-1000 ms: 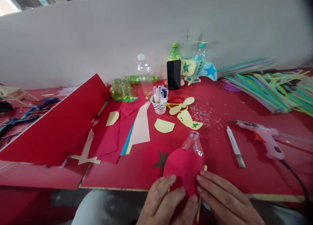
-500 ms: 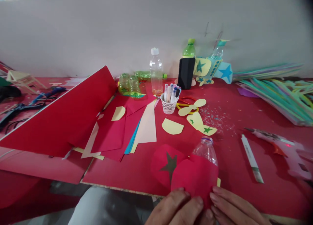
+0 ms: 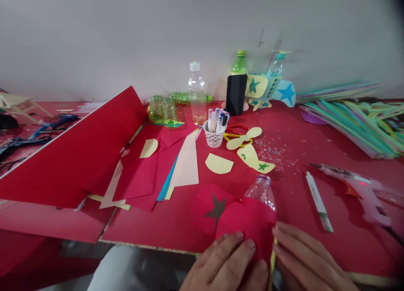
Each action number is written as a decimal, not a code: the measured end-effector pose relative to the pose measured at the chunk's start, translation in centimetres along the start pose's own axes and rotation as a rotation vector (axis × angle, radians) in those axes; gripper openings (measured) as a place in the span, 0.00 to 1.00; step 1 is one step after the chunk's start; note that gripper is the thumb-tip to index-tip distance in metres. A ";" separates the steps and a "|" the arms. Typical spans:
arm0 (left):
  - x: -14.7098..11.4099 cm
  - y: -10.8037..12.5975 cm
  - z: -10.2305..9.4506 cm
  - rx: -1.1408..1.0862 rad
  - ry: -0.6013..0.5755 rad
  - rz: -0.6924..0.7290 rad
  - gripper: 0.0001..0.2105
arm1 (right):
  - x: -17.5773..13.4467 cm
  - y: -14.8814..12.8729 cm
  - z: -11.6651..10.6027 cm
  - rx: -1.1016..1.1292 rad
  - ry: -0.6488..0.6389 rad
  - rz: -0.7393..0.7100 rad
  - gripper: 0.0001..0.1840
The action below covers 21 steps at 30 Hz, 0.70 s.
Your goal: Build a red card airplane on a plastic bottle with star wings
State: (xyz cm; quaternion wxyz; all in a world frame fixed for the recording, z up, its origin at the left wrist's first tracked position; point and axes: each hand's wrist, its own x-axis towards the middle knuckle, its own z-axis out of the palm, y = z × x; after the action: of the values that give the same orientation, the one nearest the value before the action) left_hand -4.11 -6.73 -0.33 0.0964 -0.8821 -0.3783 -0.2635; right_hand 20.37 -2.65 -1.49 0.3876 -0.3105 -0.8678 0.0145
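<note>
"What are your hands doing, right up close?"

"Your left hand [image 3: 221,261] is clamping the red paper [image 3: 249,223], its fingers lying across the front. Your right hand [image 3: 309,257] is resting its fingers along the paper's right edge, by a thin yellow strip [image 3: 273,257]; its thumb is hiding, so we cannot tell whether it is gripping."

"And the clear bottle [image 3: 260,193]?"

"It is sitting between your hands at the near edge of the bench [image 3: 148,228], its shoulder and neck showing above the paper. Let it be your dial's centre. Between 9 and 10 o'clock, a rounded red piece [image 3: 202,202] with a dark star is lying just beside it."

"What are you facing farther out?"

"Near 3, a white marker [image 3: 318,200] is lying, and past it a pink glue gun [image 3: 368,194] is showing a red light. At 12, yellow cut-outs [image 3: 250,157] are lying; at 11, a cup [image 3: 213,139] is holding pens. Red sheets [image 3: 142,173] are spreading around 10."

"And the back?"

"At 11, a white-capped bottle [image 3: 197,91] is standing. Near 12, a black phone [image 3: 236,95] is standing before a green bottle [image 3: 240,64]. Between 1 and 2, coloured strips [image 3: 350,126] are lying heaped."
</note>
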 end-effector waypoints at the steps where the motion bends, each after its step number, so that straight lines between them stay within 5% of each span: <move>1: 0.1 -0.3 -0.2 -0.003 -0.024 0.024 0.15 | 0.3 0.2 0.0 -0.014 0.013 0.065 0.29; 7: 0.6 -0.6 -1.0 -0.023 -0.161 0.038 0.21 | 1.2 1.3 0.4 0.072 -0.066 0.369 0.26; 17: 3.1 -0.6 -2.8 -0.047 -0.297 0.040 0.37 | 2.4 1.1 0.7 0.197 0.013 0.424 0.23; 21: 4.4 -0.5 -3.4 -0.081 -0.336 0.012 0.34 | 2.5 1.1 1.0 0.237 0.035 0.426 0.22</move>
State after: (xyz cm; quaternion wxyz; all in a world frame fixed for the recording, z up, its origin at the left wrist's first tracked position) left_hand -3.33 -4.93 4.90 -0.0021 -0.9191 -0.3730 -0.1270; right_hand 19.04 -0.17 -0.80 0.4245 -0.4390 -0.7682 0.1922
